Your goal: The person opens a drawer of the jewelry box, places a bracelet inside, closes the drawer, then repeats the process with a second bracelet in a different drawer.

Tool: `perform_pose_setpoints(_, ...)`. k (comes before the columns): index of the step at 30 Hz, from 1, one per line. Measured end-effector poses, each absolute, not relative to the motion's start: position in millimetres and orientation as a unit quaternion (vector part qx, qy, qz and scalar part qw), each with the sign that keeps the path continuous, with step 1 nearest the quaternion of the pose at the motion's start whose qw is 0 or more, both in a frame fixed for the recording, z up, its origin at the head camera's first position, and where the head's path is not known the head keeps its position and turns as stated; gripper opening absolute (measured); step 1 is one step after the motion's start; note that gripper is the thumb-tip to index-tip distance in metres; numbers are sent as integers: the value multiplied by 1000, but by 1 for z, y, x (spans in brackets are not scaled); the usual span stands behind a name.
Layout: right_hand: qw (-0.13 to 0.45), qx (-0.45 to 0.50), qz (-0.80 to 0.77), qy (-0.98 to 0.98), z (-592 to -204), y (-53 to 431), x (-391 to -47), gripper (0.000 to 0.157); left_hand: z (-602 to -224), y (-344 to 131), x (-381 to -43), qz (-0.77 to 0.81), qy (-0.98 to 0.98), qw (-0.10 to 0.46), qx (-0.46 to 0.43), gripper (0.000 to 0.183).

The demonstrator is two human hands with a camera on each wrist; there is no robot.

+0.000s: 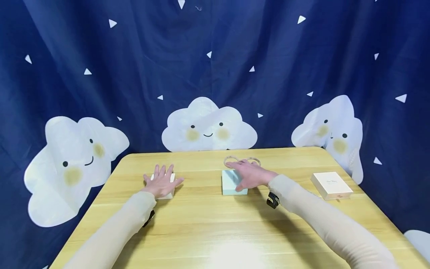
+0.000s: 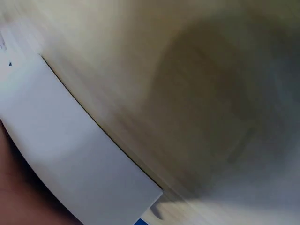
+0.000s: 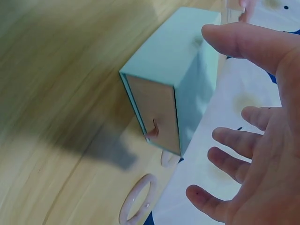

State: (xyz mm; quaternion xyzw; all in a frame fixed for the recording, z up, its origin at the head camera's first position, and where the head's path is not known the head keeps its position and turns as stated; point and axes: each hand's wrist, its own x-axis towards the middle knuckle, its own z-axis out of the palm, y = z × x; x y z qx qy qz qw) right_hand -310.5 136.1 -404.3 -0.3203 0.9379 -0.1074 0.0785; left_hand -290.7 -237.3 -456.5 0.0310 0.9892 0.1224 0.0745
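Observation:
My left hand (image 1: 162,184) lies palm down with spread fingers over a small white box (image 1: 166,196), hiding most of its top; contact is hard to tell. In the left wrist view, the white box (image 2: 79,145) crosses the lower left. My right hand (image 1: 252,175) is over a mint-green box (image 1: 229,185) near the table's middle. The right wrist view shows this hand (image 3: 262,154) with its fingers apart, not gripping the mint box (image 3: 164,51). A pinkish inner drawer (image 3: 157,105) with a small ribbon tab (image 3: 154,129) forms that box's end.
Two pale pink bangles (image 1: 225,162) lie behind the mint box; one bangle (image 3: 125,208) shows clearly in the right wrist view. A flat cream box (image 1: 332,184) with printed lettering sits at the right of the wooden table (image 1: 188,224). A blue curtain (image 1: 144,48) hangs behind.

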Motion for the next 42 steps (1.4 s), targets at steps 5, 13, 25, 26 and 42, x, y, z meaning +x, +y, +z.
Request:
perform_pose_setpoints(5, 68, -313, -99, 942, -400, 144, -308, 104, -453, -235, -289, 137, 987, 76, 26, 105)
perform_pose_setpoints(13, 57, -305, -119, 943, -399, 158, -305, 104, -446, -227, -296, 131, 990, 40, 40, 102)
perform_pose_setpoints(25, 59, -301, -135, 942, -406, 174, -307, 109, -438, -175, -301, 110, 989, -29, 89, 89)
perform_pose_setpoints(26, 57, -301, -135, 942, -407, 175, -307, 109, -436, -168, -301, 113, 989, -27, 93, 88)
perform_pose_setpoints(42, 40, -309, -154, 938, -415, 196, -306, 85, -434, -78, -301, 119, 982, 20, 148, 83)
